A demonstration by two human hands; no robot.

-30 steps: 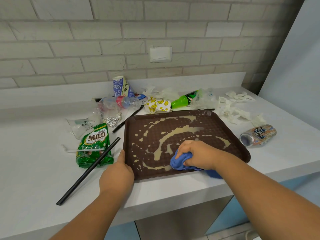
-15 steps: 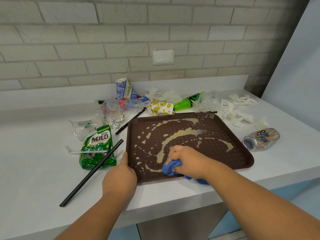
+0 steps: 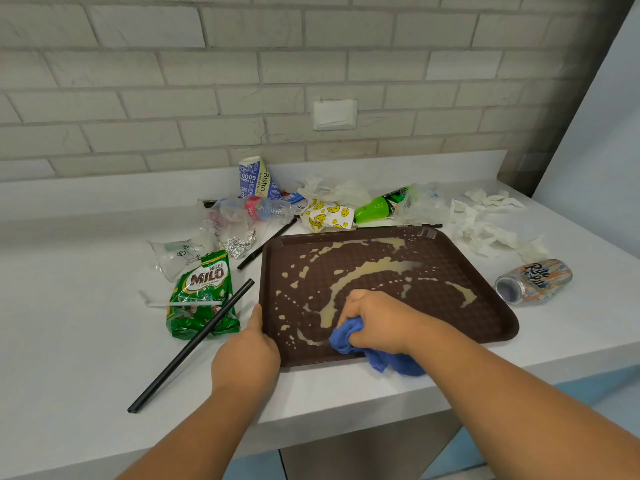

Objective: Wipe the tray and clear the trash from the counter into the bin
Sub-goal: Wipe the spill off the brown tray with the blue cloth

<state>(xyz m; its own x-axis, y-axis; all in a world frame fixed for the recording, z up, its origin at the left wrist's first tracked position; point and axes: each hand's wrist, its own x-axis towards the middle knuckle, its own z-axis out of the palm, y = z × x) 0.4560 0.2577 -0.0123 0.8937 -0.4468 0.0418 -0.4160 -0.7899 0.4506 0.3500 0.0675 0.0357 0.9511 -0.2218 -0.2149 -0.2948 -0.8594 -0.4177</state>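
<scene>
Right hand (image 3: 377, 322), fingers curled, grips a blue cloth (image 3: 349, 336) on the spill-streaked brown tray (image 3: 485, 306); left hand (image 3: 247, 351) holds the tray's near-left corner, thumb along its edge.

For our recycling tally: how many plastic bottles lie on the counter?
2: a clear plastic bottle with pink label beyond the far-left corner of the brown tray; a green plastic bottle beyond its far edge. More may hide.

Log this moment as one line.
phase: wiping | right hand: grips crumpled blue cloth on brown plastic tray | left hand: holds tray's near-left corner | beige spill: mostly unwiped
</scene>
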